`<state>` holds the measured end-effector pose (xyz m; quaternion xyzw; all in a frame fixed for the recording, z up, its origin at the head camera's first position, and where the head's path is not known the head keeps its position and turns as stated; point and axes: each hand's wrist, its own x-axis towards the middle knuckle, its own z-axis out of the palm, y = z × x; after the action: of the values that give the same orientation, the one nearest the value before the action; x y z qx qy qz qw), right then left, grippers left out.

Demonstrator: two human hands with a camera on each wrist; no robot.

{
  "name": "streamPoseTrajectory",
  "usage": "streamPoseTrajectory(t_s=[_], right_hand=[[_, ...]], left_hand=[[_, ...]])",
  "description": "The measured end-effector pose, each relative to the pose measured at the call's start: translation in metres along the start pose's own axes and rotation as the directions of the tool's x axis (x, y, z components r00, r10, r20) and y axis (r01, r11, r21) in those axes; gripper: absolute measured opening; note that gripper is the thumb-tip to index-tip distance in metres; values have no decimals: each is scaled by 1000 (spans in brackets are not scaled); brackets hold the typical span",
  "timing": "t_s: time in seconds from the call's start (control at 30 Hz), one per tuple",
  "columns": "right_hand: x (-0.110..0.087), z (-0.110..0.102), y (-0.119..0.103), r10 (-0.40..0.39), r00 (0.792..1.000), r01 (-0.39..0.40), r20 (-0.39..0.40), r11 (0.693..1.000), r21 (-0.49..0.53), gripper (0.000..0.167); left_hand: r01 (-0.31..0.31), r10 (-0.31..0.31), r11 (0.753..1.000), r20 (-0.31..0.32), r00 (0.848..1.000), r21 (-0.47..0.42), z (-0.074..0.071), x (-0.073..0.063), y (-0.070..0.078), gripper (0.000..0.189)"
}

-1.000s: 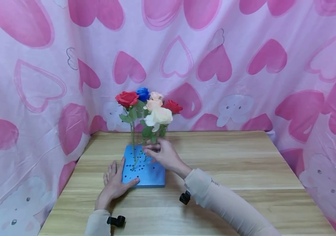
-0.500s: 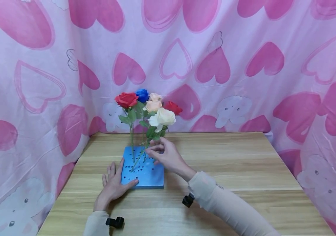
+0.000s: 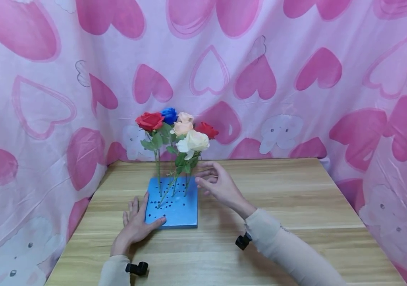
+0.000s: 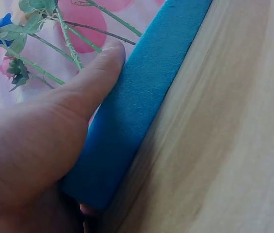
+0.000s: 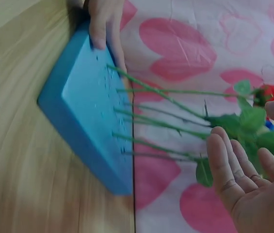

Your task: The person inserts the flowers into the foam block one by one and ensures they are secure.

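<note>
A blue foam block [image 3: 182,214] with many small holes lies on the table, artificial roses standing in it. My left hand [image 3: 137,224] rests against its left side, thumb lying on the top near the front edge. That thumb [image 4: 100,73] shows straight in the left wrist view. A white rose [image 3: 196,141] on a slanted stem leans right from a hole left of centre. Behind it are a red rose [image 3: 149,121], a blue rose [image 3: 169,115], peach roses [image 3: 183,128] and another red rose [image 3: 207,129]. My right hand [image 3: 221,186] is right of the stems, fingers apart, holding nothing.
The block stands on a wood-grain table [image 3: 278,190], left of its middle. A pink heart-print curtain [image 3: 253,79] hangs round the back and sides. Black wrist cameras [image 3: 243,240] sit on both wrists.
My right hand has let go of the white rose's stem and drawn away to the right. The white rose stays leaning in the block. My left hand stays on the block.
</note>
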<state>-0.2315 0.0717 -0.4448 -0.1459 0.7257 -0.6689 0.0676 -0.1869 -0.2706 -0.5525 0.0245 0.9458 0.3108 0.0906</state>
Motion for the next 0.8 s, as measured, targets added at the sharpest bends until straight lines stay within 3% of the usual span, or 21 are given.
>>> streamPoseTrajectory(t_s=[0.2, 0.53, 0.67, 0.8], right_hand=[[-7, -25, 3, -48, 994, 35, -95, 990, -134, 48], [-27, -71, 23, -69, 978, -18, -197, 913, -408, 54], [-33, -83, 29, -84, 980, -26, -180, 844, -535, 62], [-36, -92, 32, -163, 979, 31, -121, 708, -706, 75]], left_hand=[[23, -23, 1000, 15, 1000, -13, -6, -2, -1, 125], [100, -98, 992, -24, 995, 79, -11, -8, 4, 128], [107, -96, 982, -77, 992, 156, -11, -14, 9, 125], [82, -55, 977, -135, 989, 199, -10, -20, 14, 119]])
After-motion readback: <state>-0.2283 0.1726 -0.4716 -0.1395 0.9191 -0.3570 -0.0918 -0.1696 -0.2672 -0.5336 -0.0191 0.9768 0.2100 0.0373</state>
